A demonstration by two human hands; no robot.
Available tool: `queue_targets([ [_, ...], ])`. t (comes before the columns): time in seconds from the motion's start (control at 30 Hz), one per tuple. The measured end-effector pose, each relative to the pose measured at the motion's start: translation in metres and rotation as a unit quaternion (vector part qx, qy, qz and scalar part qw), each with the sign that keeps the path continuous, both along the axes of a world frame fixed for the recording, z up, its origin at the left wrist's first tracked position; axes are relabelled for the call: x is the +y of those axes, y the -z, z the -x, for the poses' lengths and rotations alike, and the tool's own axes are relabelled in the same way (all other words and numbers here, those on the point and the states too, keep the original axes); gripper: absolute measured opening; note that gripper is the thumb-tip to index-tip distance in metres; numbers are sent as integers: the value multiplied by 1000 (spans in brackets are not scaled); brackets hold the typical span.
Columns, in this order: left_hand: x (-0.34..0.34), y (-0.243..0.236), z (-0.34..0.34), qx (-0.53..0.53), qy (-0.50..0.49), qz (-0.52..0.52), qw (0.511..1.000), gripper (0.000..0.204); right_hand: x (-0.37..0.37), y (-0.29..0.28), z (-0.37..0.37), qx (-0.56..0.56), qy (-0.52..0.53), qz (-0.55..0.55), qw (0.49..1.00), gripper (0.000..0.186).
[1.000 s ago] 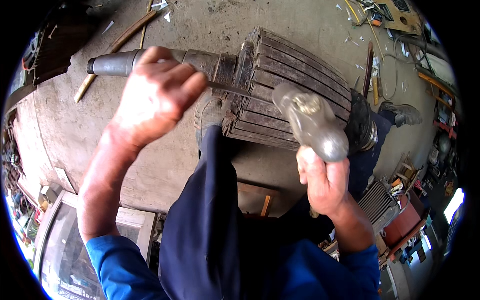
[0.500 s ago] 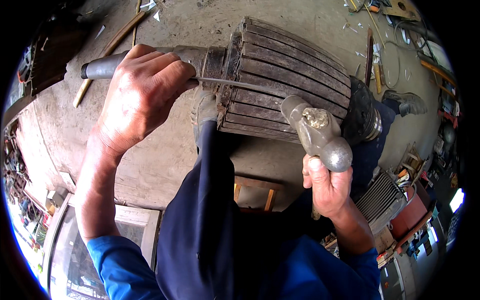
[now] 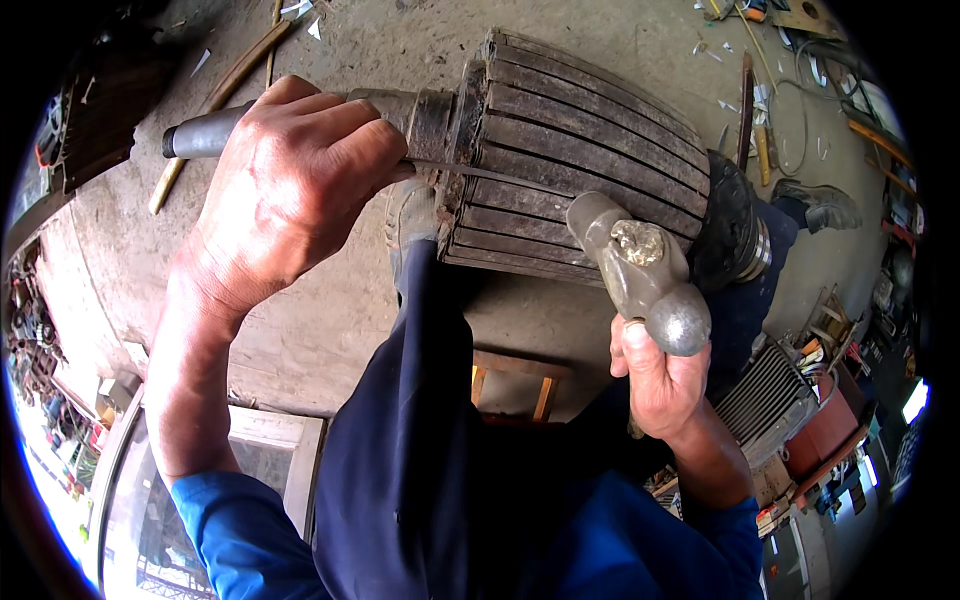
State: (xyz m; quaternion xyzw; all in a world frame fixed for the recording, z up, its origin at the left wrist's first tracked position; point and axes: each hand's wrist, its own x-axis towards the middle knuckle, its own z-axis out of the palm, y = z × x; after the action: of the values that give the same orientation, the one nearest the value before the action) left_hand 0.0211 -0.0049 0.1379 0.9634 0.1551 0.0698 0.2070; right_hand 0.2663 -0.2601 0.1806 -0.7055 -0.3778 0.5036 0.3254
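A dark, slotted cylindrical rotor (image 3: pixel 590 130) lies crosswise in front of me, its shaft (image 3: pixel 205 133) reaching out to the left. My left hand (image 3: pixel 295 190) is closed in front of the shaft, gripping a thin, flat metal strip (image 3: pixel 500 177) that runs to the right along the slotted face. In my right hand (image 3: pixel 660 385) is a ball-peen hammer (image 3: pixel 640 262), held upright by its handle just below the head. The flat end of the hammer head is at the strip's far end; whether they touch I cannot tell. My palm hides the strip's left end.
Beyond the shaft, wooden sticks (image 3: pixel 245 70) lie on the concrete floor. A small wooden frame (image 3: pixel 520 364) stands below the rotor. At the right are a ribbed metal part (image 3: pixel 760 390) and cables. A white-framed glass panel (image 3: pixel 290 435) is at lower left.
My right hand and the hammer have shifted slightly right and toward me. My left hand has moved a little to the right, still holding the strip.
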Motion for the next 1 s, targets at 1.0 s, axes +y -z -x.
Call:
queue_targets([
  [1.0, -3, 12, -7, -41, -18, -28, 999, 21, 67, -7, 6, -51, -129, -54, 989, 28],
])
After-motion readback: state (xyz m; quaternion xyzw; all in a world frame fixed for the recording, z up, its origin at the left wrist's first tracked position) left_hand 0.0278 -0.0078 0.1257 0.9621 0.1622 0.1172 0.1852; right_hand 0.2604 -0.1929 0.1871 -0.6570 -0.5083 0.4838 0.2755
